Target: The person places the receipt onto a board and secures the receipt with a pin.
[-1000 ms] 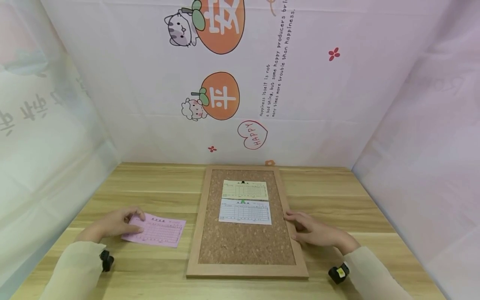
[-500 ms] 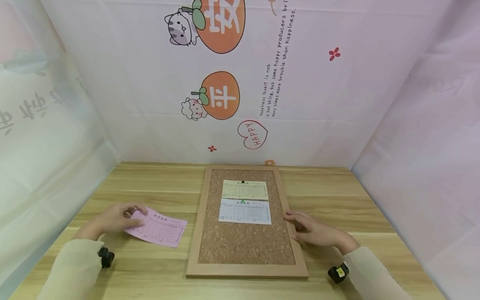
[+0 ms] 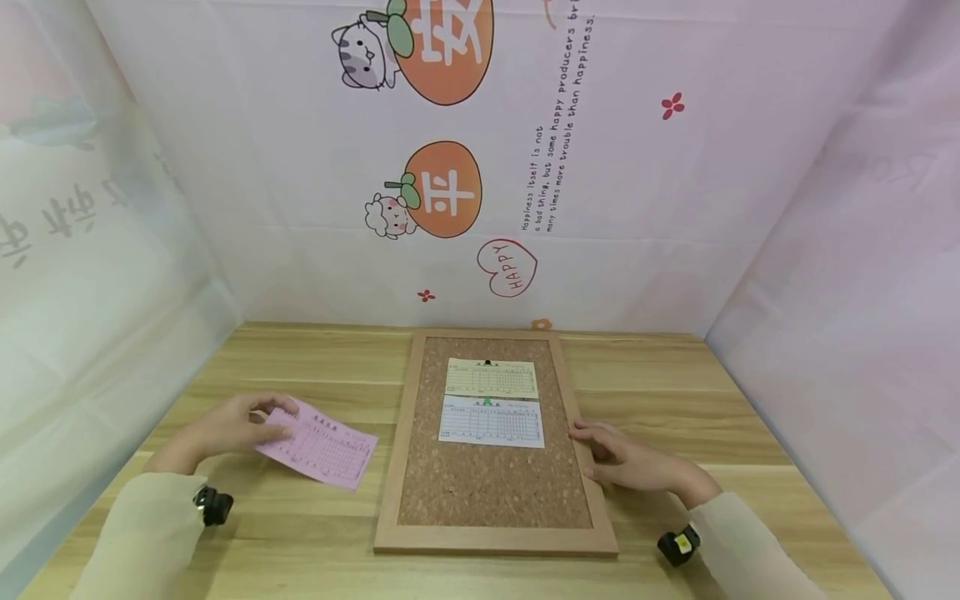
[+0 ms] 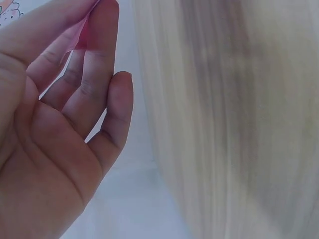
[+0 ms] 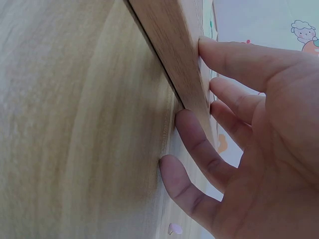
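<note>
A pink printed slip (image 3: 322,446) is pinched at its upper left corner between the thumb and fingers of the left hand (image 3: 232,427). It slopes down toward the right over the table, left of the board. In the left wrist view, just a bit of pink shows between the fingertips of the left hand (image 4: 70,99). The framed cork board (image 3: 495,492) lies flat in the middle. Against its right frame edge rest the fingertips of the right hand (image 3: 633,458); the right wrist view shows them spread along the wooden frame (image 5: 174,50).
On the cork, a yellow slip (image 3: 491,380) is held by a black pin (image 3: 487,362). Below it hangs a white slip (image 3: 491,427) with a green pin (image 3: 487,401). The wooden table (image 3: 315,550) meets a printed white curtain (image 3: 600,275) behind and at both sides.
The left hand has lifted the pink slip from the table and shifted it slightly up and to the right, tilting it more. The right hand and board have stayed put.
</note>
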Tool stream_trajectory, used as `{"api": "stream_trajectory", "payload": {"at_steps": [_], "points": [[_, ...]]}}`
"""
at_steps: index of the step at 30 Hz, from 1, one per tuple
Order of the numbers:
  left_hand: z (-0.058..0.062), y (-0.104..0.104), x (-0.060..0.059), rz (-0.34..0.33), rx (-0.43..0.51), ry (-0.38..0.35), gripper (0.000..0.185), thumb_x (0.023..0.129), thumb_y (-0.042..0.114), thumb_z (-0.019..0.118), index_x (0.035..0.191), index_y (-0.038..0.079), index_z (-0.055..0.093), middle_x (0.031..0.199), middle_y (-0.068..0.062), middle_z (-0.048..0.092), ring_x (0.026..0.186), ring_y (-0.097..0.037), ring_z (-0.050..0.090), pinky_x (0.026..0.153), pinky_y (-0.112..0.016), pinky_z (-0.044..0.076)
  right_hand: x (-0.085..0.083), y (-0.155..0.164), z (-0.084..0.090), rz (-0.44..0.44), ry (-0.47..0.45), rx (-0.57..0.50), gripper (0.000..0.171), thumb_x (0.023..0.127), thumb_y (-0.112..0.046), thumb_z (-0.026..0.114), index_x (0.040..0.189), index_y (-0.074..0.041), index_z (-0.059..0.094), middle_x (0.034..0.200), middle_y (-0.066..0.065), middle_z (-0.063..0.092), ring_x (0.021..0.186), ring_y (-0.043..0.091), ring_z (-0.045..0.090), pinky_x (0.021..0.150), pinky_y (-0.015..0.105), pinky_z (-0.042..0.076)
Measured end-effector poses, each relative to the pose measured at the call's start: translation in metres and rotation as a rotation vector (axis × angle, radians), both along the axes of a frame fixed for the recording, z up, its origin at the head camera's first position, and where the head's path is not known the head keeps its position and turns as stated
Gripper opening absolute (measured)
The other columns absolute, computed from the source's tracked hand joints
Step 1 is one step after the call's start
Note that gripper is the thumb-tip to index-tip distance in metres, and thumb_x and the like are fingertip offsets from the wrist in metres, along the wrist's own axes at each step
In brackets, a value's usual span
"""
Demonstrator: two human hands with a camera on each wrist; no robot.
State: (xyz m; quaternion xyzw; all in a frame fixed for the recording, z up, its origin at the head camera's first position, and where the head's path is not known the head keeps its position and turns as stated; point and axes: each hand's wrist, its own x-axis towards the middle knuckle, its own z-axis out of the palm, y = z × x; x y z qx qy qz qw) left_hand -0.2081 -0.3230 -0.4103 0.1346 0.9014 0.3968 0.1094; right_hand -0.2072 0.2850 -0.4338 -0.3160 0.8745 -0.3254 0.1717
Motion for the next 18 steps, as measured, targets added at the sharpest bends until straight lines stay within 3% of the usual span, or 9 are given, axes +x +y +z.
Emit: {"api": "stream_trajectory", "payload": {"at_steps": [9, 18], "points": [[0.009, 0.006, 0.000, -0.017, 0.036, 0.007, 0.034, 0.091, 0.018, 0.075, 0.120, 0.004, 0.064, 0.113, -0.015, 0.059, 0.087, -0.021, 0.067, 0.068, -0.031, 0.057, 0.000, 0.000, 0.000, 0.000, 0.004, -0.001, 0.060, 0.102, -0.023, 0.061, 0.150, 0.004, 0.038, 0.157, 0.029, 0.024, 0.133, 0.048, 0.040, 0.104, 0.062, 0.036], [0.023, 0.014, 0.001, -0.056, 0.039, 0.059, 0.031, 0.091, 0.011, 0.074, 0.121, 0.003, 0.066, 0.117, -0.020, 0.060, 0.082, -0.020, 0.070, 0.066, -0.031, 0.058, 0.000, 0.000, 0.000, -0.002, 0.009, -0.002, 0.060, 0.101, -0.023, 0.062, 0.149, 0.005, 0.038, 0.157, 0.029, 0.024, 0.131, 0.047, 0.042, 0.104, 0.062, 0.037]]}}
